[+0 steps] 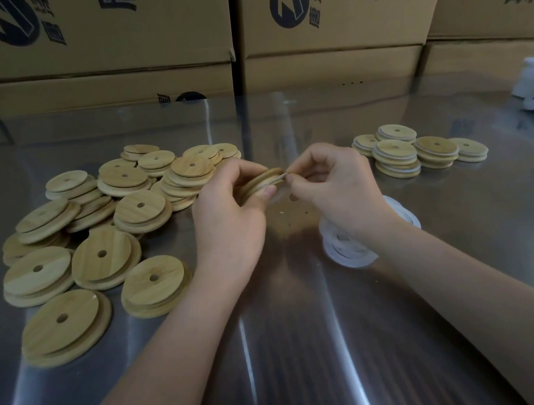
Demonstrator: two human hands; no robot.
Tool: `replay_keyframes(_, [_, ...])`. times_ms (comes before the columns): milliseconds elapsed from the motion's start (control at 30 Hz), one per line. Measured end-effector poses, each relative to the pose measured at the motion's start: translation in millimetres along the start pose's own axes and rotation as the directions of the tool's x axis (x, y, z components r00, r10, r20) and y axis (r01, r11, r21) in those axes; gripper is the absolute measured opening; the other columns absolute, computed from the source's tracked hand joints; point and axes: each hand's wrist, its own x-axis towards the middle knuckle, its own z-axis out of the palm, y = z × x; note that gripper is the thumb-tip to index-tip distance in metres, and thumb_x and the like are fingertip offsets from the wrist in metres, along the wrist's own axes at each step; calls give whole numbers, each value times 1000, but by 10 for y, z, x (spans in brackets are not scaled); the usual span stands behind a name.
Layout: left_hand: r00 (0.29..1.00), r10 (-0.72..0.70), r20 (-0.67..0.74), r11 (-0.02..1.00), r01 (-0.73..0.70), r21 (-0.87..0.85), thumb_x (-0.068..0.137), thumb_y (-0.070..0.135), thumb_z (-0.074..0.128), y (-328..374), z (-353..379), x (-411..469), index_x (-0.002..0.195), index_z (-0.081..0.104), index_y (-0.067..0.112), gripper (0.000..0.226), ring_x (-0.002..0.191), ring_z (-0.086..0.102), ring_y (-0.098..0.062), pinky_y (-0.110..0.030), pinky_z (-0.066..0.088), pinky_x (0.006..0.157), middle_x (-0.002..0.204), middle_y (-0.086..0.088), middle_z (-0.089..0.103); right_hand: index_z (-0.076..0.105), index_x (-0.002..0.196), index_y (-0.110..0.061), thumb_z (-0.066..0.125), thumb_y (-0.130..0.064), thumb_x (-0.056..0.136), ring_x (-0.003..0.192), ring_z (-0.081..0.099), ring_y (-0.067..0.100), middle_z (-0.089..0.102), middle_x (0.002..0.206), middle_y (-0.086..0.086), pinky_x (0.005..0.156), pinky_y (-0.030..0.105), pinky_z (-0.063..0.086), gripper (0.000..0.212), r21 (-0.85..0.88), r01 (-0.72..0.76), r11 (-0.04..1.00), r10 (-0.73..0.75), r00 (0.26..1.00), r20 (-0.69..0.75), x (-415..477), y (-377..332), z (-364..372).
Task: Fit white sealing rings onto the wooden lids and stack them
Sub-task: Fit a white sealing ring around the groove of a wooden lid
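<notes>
Wooden lid (261, 182) held edge-up in my left hand (226, 215), exposing its groove; my right hand (332, 185) pinches the sealing ring (281, 176) into it.

Nearer you than the sealing-ring pile (343, 249): open steel tabletop (281, 356). Leftward, loose wooden lids (90, 235) block; beyond-right, finished stacks (400, 154).

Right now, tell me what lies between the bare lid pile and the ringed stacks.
Head view: the left hand grips a lid there while the right hand pinches a white ring at its rim, above the steel table.
</notes>
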Motion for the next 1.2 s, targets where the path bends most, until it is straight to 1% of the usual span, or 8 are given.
replay_keyframes(167, [1000, -17, -4, 1000, 17, -12, 86, 8, 69, 2, -3, -14, 98, 65, 16, 14, 87, 60, -1, -21, 50, 82, 89, 10, 65, 68, 77, -17, 70, -7, 81, 70, 65, 8, 66, 72, -11, 67, 21, 53, 11, -81, 96, 992, -93, 995, 34, -12, -17, -22])
replay_keyframes(267, [999, -37, -11, 999, 36, -19, 85, 12, 72, 0, 11, -23, 105, 65, 17, 22, 94, 60, -2, -23, 49, 88, 97, 10, 66, 69, 81, -14, 70, -5, 82, 69, 62, 6, 64, 73, -13, 66, 12, 47, 9, -107, 187, 977, -181, 982, 61, -22, -49, -44])
replay_keyframes(400, [996, -83, -21, 996, 83, -34, 85, 14, 72, -30, 11, -4, 107, 71, 18, 22, 101, 61, -9, -30, 48, 94, 104, 4, 68, 71, 83, -12, 71, -8, 82, 67, 61, 9, 65, 74, -10, 63, 14, 47, 3, -135, 296, 946, -286, 954, 90, -38, -95, -28])
replay_keyframes(567, [991, -119, -53, 975, 106, -197, 87, 12, 70, -38, 3, -4, 99, 71, 24, 17, 93, 62, 3, -14, 49, 85, 95, 13, 70, 69, 89, -14, 73, -13, 83, 66, 63, 10, 67, 80, -12, 64, 20, 50, 7, -123, 219, 968, -213, 975, 61, -51, -78, 21])
replay_keyframes(867, [987, -153, -37, 944, 135, -300, 89, 8, 66, -25, 11, -5, 94, 66, 25, 18, 96, 67, -9, -45, 55, 91, 99, 2, 72, 69, 80, -18, 70, -10, 85, 68, 64, 4, 63, 69, -18, 65, 11, 43, 10, -61, 147, 987, -148, 989, -20, -57, -87, 45])
replay_keyframes(967, [989, -139, -43, 958, 123, -260, 89, 5, 66, -23, 13, 6, 96, 67, 22, 18, 94, 67, -5, -39, 56, 90, 97, 4, 72, 69, 78, -20, 70, -10, 84, 70, 66, 8, 66, 71, -13, 68, 21, 51, 12, -21, 93, 995, -93, 996, -17, -43, -86, 29])
replay_keyframes(1067, [994, -101, -47, 973, 89, -212, 88, 3, 67, -28, 20, 12, 96, 67, 21, 20, 91, 66, 0, -25, 54, 88, 95, 7, 71, 69, 76, -21, 71, -10, 84, 72, 68, 12, 69, 72, -9, 74, 34, 56, 13, 17, 34, 999, -34, 999, -3, -33, -82, 11])
replay_keyframes(1200, [998, -63, -32, 986, 57, -160, 87, 3, 67, -23, 6, 12, 98, 67, 22, 22, 92, 63, 4, -11, 48, 85, 95, 12, 69, 66, 73, -26, 71, -9, 83, 72, 69, 15, 70, 73, -6, 76, 40, 57, 20, 33, 3, 999, -4, 1000, 13, -19, -73, -7])
